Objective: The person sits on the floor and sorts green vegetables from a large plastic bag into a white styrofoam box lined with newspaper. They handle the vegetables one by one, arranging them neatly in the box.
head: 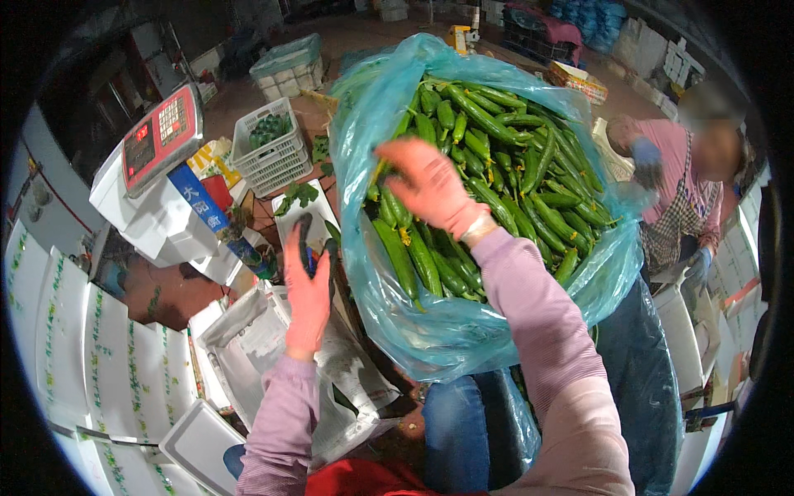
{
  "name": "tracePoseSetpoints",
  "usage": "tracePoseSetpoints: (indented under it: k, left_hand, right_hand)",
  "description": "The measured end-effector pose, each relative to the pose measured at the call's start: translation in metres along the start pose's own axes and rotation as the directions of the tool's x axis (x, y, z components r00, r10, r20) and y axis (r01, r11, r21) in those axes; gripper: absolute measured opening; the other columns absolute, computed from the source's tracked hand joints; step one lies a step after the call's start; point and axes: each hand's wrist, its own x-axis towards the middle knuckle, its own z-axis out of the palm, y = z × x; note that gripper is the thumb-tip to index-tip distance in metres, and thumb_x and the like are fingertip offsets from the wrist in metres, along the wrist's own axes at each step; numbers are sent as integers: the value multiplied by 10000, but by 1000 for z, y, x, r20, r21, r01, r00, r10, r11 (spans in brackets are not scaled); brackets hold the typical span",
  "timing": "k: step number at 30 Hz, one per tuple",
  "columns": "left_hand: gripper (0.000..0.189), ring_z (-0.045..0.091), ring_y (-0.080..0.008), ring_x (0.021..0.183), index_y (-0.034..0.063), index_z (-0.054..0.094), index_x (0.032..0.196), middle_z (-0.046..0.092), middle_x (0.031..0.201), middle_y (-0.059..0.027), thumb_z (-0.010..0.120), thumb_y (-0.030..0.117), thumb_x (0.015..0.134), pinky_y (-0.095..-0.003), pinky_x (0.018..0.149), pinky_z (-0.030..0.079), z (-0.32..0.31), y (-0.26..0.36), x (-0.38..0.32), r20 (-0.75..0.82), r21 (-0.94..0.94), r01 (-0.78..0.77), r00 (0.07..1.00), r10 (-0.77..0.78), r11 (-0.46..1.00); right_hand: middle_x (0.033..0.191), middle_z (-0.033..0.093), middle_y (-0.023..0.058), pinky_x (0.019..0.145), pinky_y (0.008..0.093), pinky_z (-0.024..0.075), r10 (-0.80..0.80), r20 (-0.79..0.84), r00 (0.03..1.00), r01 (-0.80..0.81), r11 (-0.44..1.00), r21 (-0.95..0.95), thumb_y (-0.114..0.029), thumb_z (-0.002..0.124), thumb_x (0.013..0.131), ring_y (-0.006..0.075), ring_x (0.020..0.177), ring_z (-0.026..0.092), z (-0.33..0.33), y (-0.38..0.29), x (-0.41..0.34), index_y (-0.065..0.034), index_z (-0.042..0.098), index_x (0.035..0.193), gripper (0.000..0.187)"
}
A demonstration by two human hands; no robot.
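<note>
A large blue plastic bag (366,248), its mouth spread wide, is full of green cucumbers (539,217), some with yellow blossoms at their ends. Over the left part of the pile is my right hand (428,186), in a coral glove and blurred. Its fingers are spread, with no cucumber visible in them. My left hand (307,291), gloved in coral with dark-coated fingers, is left of the bag with thumb and fingers apart. Beyond it lies a white foam tray (313,217) with green leaves on it. Below and beside this hand sits a paper-lined white box (248,335).
A red digital scale (162,139) rests on white foam boxes (149,217) at the left. Behind the tray stand stacked white crates (273,149). White foam boxes (105,353) line the lower left. Another person (676,180) in an apron and blue gloves is at the right.
</note>
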Motion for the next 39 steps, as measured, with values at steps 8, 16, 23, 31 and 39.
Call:
tracePoseSetpoints:
  k: [8,16,23,31,39]
  left_hand:
    - [1017,335,-367,1465,-22,204,1562,335,1561,-267,824,188,784,-412,1192,299,7,128,-69,428,-213,-180,866,258,960]
    - [666,647,-258,1091,28,480,1408,664,1159,-164,792,183,840,-362,938,500,-24,64,-206,700,-220,485,683,-210,846]
    - [623,615,-144,1008,-23,479,1402,631,1177,-75,759,7,846,-295,880,519,-68,48,-236,505,-507,786,603,-618,353]
    - [481,655,-184,904,11,528,1401,657,1112,-98,607,274,1006,-302,748,556,-102,37,-197,801,-559,818,492,-340,-133]
    - [485,624,-224,1158,26,429,1464,617,1295,-109,538,125,1002,-365,995,506,-108,38,-238,825,-481,870,492,-277,112]
  right_hand:
    - [916,656,107,708,323,504,603,-40,796,-50,131,990,-271,477,1033,192,757,624,-97,-134,-20,-27,587,1175,303]
    - [1067,666,212,959,463,503,650,37,759,-649,752,116,-267,542,995,343,997,656,-68,-77,-105,23,538,1288,412]
    - [1309,600,293,1050,424,448,917,40,396,-917,397,-28,-410,672,907,422,1227,577,55,42,-37,31,472,1403,693]
    - [1130,651,95,894,305,495,544,413,731,-646,356,675,-133,581,978,177,1023,630,-33,-68,-137,-9,560,1322,367]
    - [1256,580,166,968,433,468,111,339,934,-92,993,-71,-78,692,815,363,1127,559,-33,-227,-128,-106,560,1359,560]
